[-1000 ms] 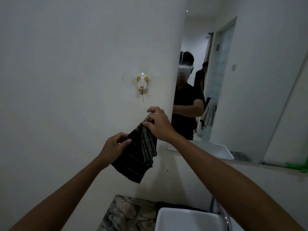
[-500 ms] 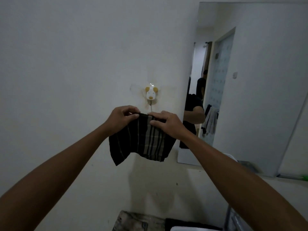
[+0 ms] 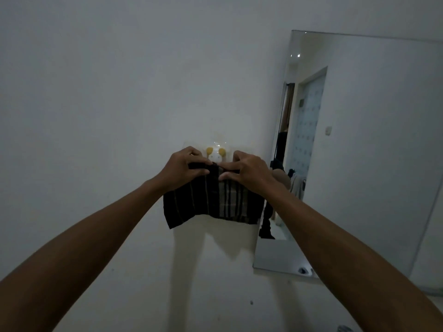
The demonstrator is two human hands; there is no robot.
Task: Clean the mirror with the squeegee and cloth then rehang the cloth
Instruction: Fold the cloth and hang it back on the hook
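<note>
Dim bathroom corner: plain white wall [image 3: 96,116], frameless mirror [image 3: 371,164] mounted to the right. On the wall, a small animal-shaped adhesive hook [image 3: 215,155] with yellow ears, only its top showing. Directly below and in front of it, a dark striped cloth [image 3: 211,202], raised to hook height and hanging flat against the wall between both arms.

Left hand [image 3: 184,167] pinching the cloth's upper edge on the left, fingers curled over the hem. Right hand [image 3: 247,171] pinching the same edge on the right, thumb tucked underneath. Both meeting just under the hook, almost touching.

Probably light and limp, with a towel-like grip, not slippery; no stiffness to hold a shape, so likely to sag once released. Best held at the top hem, close either side of the hook point, as now.

Hook's peg hidden behind cloth and knuckles; impossible to tell whether the fabric has caught on it, or whether a hanging loop exists. Squeegee not in view. Low light blurring the stripe detail.
</note>
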